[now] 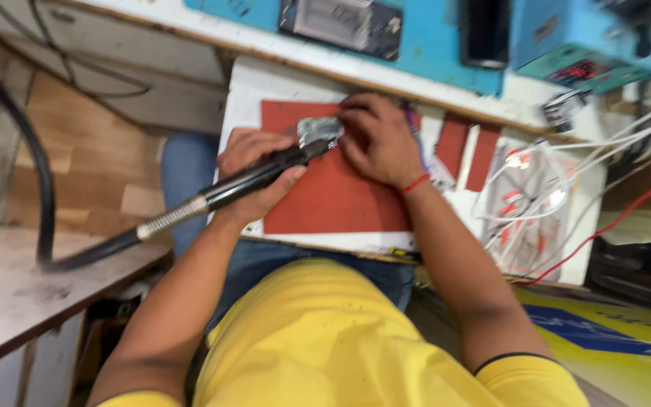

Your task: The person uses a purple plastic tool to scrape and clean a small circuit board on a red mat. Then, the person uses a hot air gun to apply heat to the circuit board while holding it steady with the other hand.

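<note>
While gripping: left fingers (254, 169) on black handpiece (258, 177) (curled tight).

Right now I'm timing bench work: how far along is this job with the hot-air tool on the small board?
Set up: the red mat is laid out with the silvery board on it. In hand: the left hand aims the black hot-air handpiece at the board, and the right hand steadies it. What is left cannot be told; the picture is blurred.

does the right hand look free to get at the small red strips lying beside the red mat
Probably not yet: the right hand presses the small grey board on the red mat; the red strips lie close, nothing between.
</note>
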